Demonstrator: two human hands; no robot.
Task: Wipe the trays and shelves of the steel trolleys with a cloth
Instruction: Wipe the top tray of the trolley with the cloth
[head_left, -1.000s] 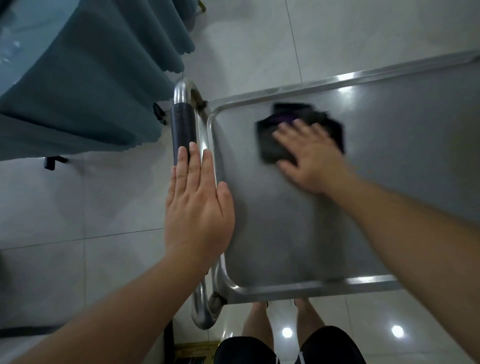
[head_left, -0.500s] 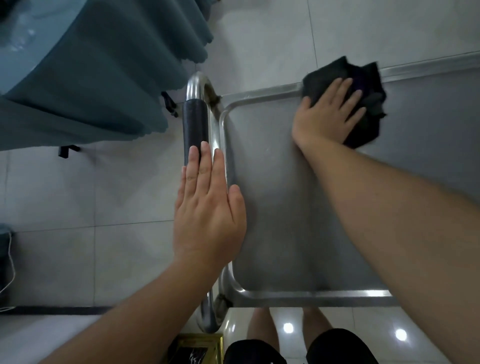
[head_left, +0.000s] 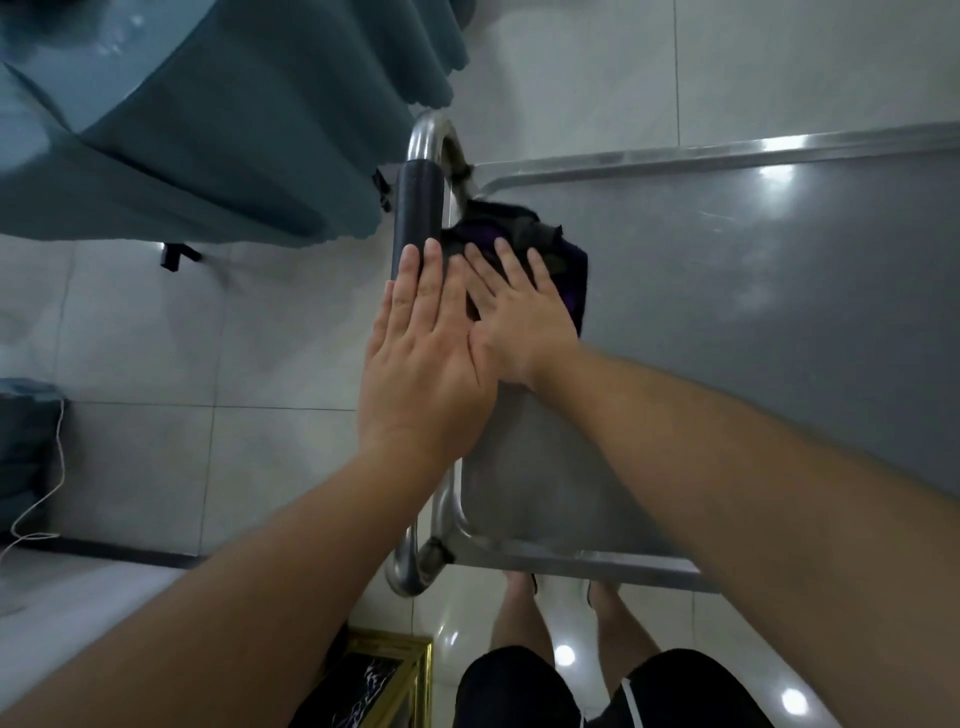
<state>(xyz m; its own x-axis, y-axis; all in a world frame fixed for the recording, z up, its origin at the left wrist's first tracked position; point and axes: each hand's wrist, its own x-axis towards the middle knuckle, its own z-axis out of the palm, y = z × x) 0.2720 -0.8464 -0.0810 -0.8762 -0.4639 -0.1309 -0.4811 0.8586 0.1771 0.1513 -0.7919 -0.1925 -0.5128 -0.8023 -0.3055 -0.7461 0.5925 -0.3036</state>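
Evidently soft and light, the cloth (head_left: 563, 260) bunched under the flat, pressing right hand (head_left: 524, 317). Left hand (head_left: 421, 364) lay flat on the trolley (head_left: 779, 291) handle (head_left: 418, 202), steadying it.

Teal tablecloth (head_left: 218, 130), tiled floor (head_left: 156, 415)

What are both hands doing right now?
Left hand: open, flat on the trolley handle.
Right hand: open, pressing the dark cloth onto the tray.

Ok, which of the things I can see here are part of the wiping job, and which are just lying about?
In the job:
- dark cloth under the right hand
- steel trolley tray
- trolley handle, left hand resting on it

Lying about:
- teal tablecloth
- white cable on the floor
- gold-framed item
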